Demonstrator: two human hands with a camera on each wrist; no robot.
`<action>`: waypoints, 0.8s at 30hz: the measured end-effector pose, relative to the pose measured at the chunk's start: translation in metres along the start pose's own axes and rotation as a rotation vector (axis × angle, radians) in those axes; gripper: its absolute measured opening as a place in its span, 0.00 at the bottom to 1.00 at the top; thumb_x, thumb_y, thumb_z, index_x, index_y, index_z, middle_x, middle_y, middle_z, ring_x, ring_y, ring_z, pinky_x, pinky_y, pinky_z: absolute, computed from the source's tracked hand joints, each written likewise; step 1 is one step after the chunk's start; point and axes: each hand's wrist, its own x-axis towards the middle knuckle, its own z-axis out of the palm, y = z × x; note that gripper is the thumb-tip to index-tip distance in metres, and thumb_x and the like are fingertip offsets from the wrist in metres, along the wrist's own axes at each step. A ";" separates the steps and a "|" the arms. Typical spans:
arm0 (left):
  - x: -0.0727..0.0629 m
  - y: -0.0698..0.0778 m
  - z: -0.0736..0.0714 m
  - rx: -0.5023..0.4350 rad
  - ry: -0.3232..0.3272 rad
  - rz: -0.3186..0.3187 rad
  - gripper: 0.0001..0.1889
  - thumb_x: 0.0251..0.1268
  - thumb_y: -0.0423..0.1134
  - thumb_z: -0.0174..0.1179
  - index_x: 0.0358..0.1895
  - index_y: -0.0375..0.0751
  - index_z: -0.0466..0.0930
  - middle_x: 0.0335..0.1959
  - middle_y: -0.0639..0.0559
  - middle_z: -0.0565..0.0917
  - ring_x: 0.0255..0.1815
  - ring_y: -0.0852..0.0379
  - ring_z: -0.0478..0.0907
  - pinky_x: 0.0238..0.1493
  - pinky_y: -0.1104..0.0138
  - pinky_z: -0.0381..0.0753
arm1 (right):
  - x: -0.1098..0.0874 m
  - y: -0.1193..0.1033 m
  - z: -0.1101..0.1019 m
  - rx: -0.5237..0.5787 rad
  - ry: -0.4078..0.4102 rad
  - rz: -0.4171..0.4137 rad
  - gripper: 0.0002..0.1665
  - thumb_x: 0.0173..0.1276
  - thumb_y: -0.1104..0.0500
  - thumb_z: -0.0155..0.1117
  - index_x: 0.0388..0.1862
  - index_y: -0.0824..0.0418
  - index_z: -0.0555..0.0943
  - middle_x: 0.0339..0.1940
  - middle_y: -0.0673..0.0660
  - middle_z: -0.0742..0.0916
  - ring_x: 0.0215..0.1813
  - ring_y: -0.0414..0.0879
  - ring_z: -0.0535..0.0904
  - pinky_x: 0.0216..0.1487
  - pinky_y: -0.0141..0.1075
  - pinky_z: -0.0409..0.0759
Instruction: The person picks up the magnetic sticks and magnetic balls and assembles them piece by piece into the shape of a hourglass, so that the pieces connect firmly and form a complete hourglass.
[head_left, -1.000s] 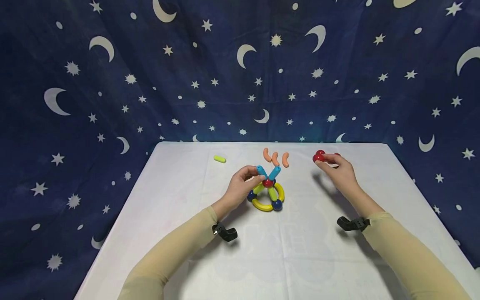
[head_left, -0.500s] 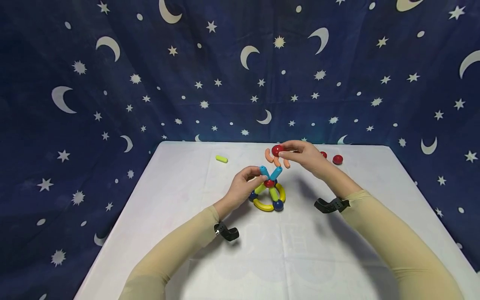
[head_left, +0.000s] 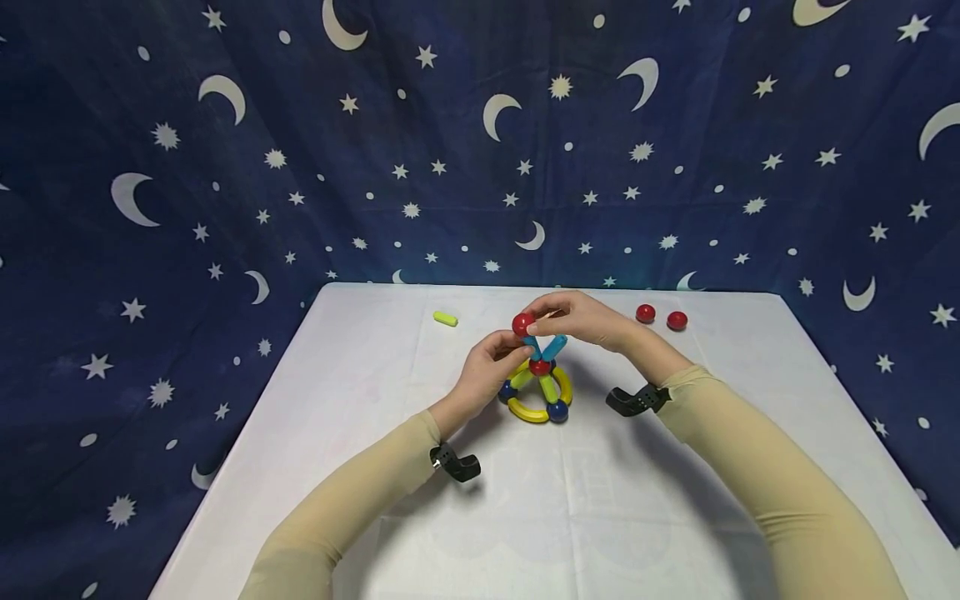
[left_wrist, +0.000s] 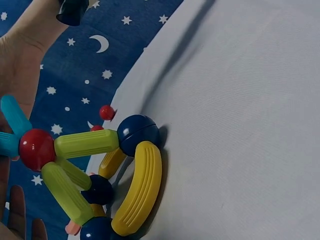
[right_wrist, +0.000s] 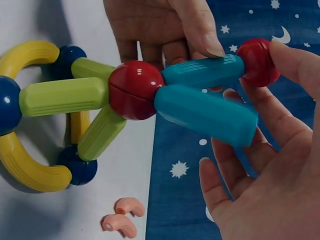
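Your right hand pinches a red ball at one blue rod's tip (upper right, right-wrist view); your left hand pinches that rod: best brace it, seating the ball squarely.

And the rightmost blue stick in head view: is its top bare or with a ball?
Bare: no ball shows on this blue stick. The right hand pinches the red ball at the tip of the other blue stick.

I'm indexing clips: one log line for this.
left hand: pinches blue rod; right hand: holds red ball at rod's tip; second blue rod: tip bare; two red balls: on table
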 end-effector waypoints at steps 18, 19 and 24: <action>0.000 0.000 0.002 -0.032 0.006 -0.032 0.14 0.72 0.37 0.65 0.55 0.35 0.80 0.46 0.54 0.84 0.50 0.55 0.79 0.54 0.64 0.79 | -0.007 0.013 0.002 0.058 0.035 -0.021 0.26 0.73 0.50 0.65 0.66 0.58 0.80 0.65 0.57 0.82 0.68 0.56 0.73 0.71 0.64 0.62; 0.000 0.000 0.002 -0.029 0.008 -0.035 0.14 0.72 0.37 0.65 0.55 0.35 0.80 0.47 0.54 0.84 0.50 0.56 0.79 0.54 0.64 0.78 | -0.009 0.016 0.000 0.069 0.049 -0.018 0.27 0.73 0.50 0.64 0.67 0.59 0.79 0.66 0.57 0.81 0.69 0.56 0.72 0.71 0.64 0.61; 0.000 0.000 0.002 -0.024 0.017 -0.042 0.12 0.72 0.36 0.65 0.54 0.35 0.81 0.47 0.53 0.84 0.50 0.56 0.79 0.54 0.65 0.78 | -0.023 0.032 -0.009 0.120 0.109 -0.002 0.28 0.75 0.50 0.63 0.67 0.62 0.78 0.67 0.60 0.81 0.70 0.59 0.72 0.72 0.63 0.60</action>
